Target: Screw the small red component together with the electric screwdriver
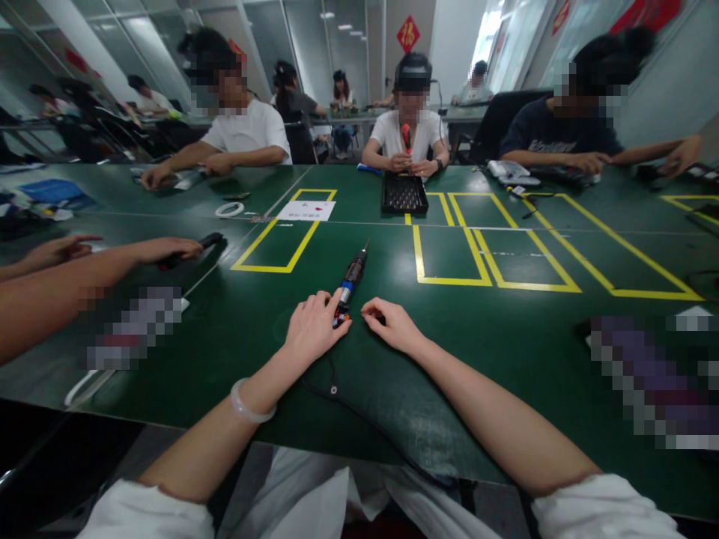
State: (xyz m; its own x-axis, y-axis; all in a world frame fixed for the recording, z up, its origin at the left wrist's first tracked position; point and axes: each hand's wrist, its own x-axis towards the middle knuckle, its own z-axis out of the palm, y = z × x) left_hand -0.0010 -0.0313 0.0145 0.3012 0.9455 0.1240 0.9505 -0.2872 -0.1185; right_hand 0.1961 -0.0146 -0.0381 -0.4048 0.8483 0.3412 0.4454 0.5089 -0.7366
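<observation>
A slim electric screwdriver (351, 275) lies on the green table, its thin bit pointing away from me. Its casing looks opened: a silver and blue section and small coloured parts show near the rear. My left hand (315, 323) is closed around that rear end, thumb and fingers on either side, hiding part of it. Just to the right, apart from the tool, my right hand (393, 323) rests with thumb and index finger bent together in a pinch. Whether anything small is between those fingertips cannot be seen. A black cord (365, 421) runs toward me from beneath my left hand.
Yellow tape outlines (449, 282) mark the table. A white paper sheet (307, 210) and a tape roll (229, 210) lie at left. Opposite, a person works over a black tray (404, 195). A neighbour's hand holds a dark tool (210, 241). Blurred packages (135, 329) flank me.
</observation>
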